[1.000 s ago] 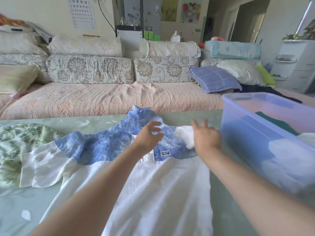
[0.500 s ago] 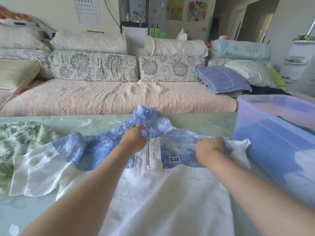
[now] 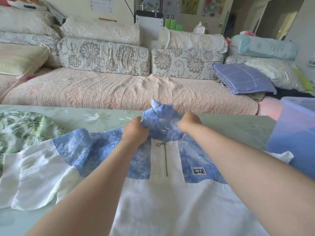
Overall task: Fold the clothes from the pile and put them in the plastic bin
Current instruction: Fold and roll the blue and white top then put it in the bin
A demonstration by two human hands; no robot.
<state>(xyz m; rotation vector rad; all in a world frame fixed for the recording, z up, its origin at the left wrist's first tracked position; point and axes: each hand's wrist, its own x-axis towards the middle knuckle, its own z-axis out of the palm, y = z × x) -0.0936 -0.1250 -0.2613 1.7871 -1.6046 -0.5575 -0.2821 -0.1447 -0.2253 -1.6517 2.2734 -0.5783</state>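
A long sofa (image 3: 129,92) with flowered cushions fills the back of the room. In front of it stands the pale green desk (image 3: 230,128), which carries all the work.

The white shirt (image 3: 170,201) with a blue printed upper part lies spread on the desk, front side up. One sleeve is open to the left, and the other reaches right to the foot of the plastic bin (image 3: 296,133). The bin stands at the right edge of the desk and is only partly in view, so its inside cannot be seen. At the far left lies a green leaf-print garment (image 3: 20,130), which I take to be what remains of the pile.

The left hand (image 3: 134,132) and the right hand (image 3: 188,123) are close together at the neck. Both have their fingers curled into the blue collar (image 3: 160,116), which is bunched up between them. Below it, the zipper (image 3: 165,160) runs straight, and a small "OFF" label (image 3: 198,170) sits beside it.

In my judgement the step is preparation: the collar is being arranged before folding starts. The next move calls for laying the collar flat, then bringing the sleeves inward over the body.
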